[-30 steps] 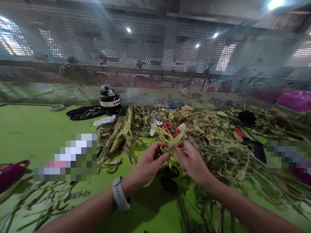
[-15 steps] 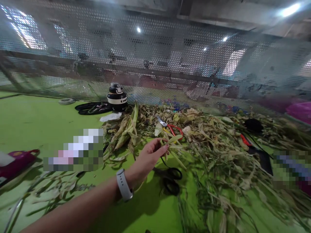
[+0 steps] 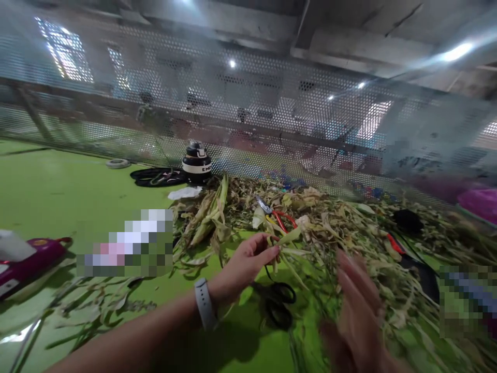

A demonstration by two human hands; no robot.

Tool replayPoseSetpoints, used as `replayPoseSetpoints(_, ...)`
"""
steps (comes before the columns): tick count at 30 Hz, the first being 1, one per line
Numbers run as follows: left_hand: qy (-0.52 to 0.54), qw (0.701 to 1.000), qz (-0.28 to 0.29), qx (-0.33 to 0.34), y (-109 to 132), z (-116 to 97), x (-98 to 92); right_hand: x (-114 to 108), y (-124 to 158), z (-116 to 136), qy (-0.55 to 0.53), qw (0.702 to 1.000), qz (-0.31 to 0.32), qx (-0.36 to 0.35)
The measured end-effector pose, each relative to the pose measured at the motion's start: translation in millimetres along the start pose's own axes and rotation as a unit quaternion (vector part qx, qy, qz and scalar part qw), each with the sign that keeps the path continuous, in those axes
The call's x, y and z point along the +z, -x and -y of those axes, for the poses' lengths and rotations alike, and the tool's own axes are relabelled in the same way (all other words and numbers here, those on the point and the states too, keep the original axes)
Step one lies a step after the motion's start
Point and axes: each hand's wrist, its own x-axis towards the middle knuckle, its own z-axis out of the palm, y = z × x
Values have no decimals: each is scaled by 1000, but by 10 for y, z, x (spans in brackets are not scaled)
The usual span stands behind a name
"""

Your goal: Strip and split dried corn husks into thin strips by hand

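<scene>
My left hand [image 3: 254, 257], with a watch on its wrist, pinches a pale green leaf [image 3: 290, 237] between thumb and fingers; thin strips hang down from the pinch. Just below, black-handled scissors [image 3: 280, 305] lie on the green tabletop [image 3: 233, 347], their blades partly hidden by my hand. At the lower right, my right hand [image 3: 359, 311] is raised, blurred by motion, its fingers stretched and apart from the thumb, with nothing seen in it. Red-handled pruning shears [image 3: 274, 212] rest on the dry leaves beyond my left hand.
Dried leaves and stalks [image 3: 330, 217] spread across the middle and right. A black bottle [image 3: 197, 163] stands by the perforated screen [image 3: 252, 119]. At the left lies a purple glue gun [image 3: 37, 261]. A red-and-black tool [image 3: 417, 269] lies right; a black cord [image 3: 157, 176] is at the back.
My right hand has come into view at the lower right. My left hand still pinches the leaf. The whole view has shifted slightly, with things appearing lower and further right.
</scene>
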Motion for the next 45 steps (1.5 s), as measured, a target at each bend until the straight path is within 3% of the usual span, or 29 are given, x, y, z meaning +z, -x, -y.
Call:
replayPoseSetpoints(3,4,1000,9,8,-4,-2,5,73,-34,-31,-21,996,72,55)
replayPoseSetpoints(6,10,1000,12,12,2,3,27,159,-29,-19,-89,971,152,163)
replayPoseSetpoints(8,-1,1000,2,12,3,16,38,199,-19,2,-143,951,153,227)
replayPoseSetpoints(10,-27,999,-23,17,4,26,46,217,-12,17,-158,948,134,243)
replayPoseSetpoints(12,-51,997,-47,26,8,23,51,218,-10,22,-125,964,115,206)
replayPoseSetpoints(15,-84,994,-59,38,20,7,54,195,-8,17,-13,995,81,58)
replayPoseSetpoints(17,-113,991,-62,41,26,13,46,173,-4,16,67,994,84,-33)
replayPoseSetpoints(20,-195,975,-77,72,26,58,26,142,4,19,121,980,122,-103)
replayPoseSetpoints(23,-287,949,-40,127,31,84,16,127,-15,0,123,978,84,-145)
replayPoseSetpoints(25,-303,942,13,145,44,63,22,126,-54,-40,97,989,46,-104)
replayPoseSetpoints(28,-288,946,76,130,79,-4,34,130,-118,-109,-2,996,64,59)
replayPoseSetpoints(32,-242,962,105,75,124,-28,43,148,-129,-121,-124,959,129,220)
replayPoseSetpoints(35,-212,971,95,61,121,30,55,169,-104,-83,-194,936,132,262)
replayPoseSetpoints(40,-115,993,29,-1,50,82,42,156,-152,-82,-324,879,88,339)
replayPoseSetpoints(43,-51,997,16,-47,14,75,1,93,-186,-102,-411,847,61,333)
replayPoseSetpoints(45,-17,997,23,-65,0,80,-25,45,-183,-114,-464,827,76,308)
